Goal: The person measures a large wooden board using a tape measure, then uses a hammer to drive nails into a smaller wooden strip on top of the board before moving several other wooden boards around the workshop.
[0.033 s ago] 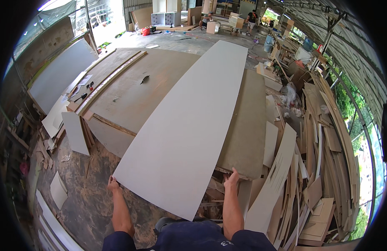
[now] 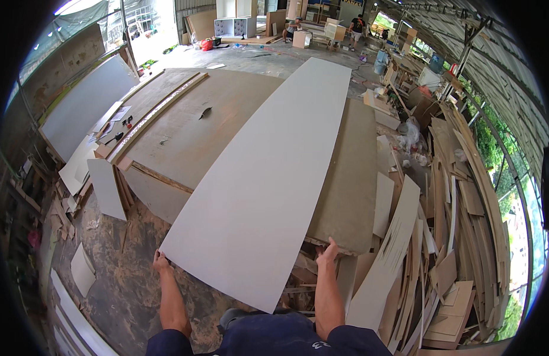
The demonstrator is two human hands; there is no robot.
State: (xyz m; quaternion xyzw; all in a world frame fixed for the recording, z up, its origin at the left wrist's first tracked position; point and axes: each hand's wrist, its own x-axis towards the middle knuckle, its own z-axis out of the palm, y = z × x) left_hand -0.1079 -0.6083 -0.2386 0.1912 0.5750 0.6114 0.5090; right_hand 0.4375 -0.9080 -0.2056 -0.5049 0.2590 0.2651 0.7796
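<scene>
A long white panel (image 2: 257,190) lies slantwise over a large brown worktable (image 2: 221,101), and its near end juts out toward me. My left hand (image 2: 161,261) is closed on the panel's near left corner, with most of its fingers hidden underneath. To the right of the panel, my right hand (image 2: 326,253) grips the near edge of a brown board (image 2: 351,178) on the table. Its thumb points up at the board's edge, and its fingers curl below.
Scrap boards and strips (image 2: 458,237) are heaped along the right side. A wooden strip (image 2: 162,113), a drill (image 2: 128,123) and papers lie at the table's left. White offcuts (image 2: 83,270) rest on the dusty floor. Two people (image 2: 356,26) are far back near cabinets.
</scene>
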